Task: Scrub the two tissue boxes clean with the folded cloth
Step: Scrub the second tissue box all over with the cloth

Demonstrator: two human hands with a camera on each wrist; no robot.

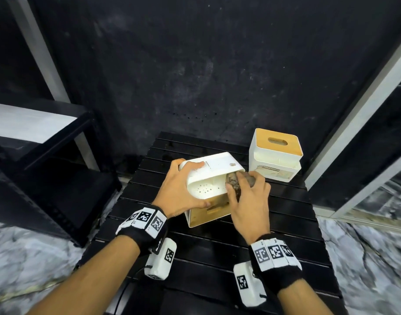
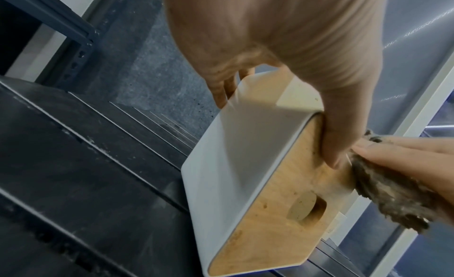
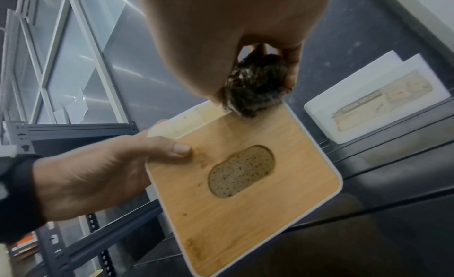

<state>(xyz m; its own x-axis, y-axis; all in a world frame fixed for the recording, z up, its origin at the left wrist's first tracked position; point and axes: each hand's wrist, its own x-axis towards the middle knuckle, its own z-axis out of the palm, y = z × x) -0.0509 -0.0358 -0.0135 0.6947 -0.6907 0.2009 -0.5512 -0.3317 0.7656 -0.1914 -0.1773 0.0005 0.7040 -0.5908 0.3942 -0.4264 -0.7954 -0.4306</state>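
A white tissue box (image 1: 212,173) with a wooden lid (image 3: 243,186) lies tipped on its side over the black slatted table (image 1: 217,258), its perforated bottom up and its lid facing me. My left hand (image 1: 179,192) grips its left end, thumb on the lid (image 3: 180,148). My right hand (image 1: 249,201) holds a dark, dirty folded cloth (image 1: 234,181) against the box's right edge; the same cloth (image 3: 255,89) (image 2: 388,190) touches the lid's corner. The second tissue box (image 1: 275,155) stands upright at the back right, untouched.
A black metal shelf (image 1: 47,155) stands to the left of the table. A dark wall (image 1: 206,64) rises right behind it, and a white-framed glass panel (image 1: 365,133) is on the right. Marbled floor (image 1: 365,258) surrounds the table.
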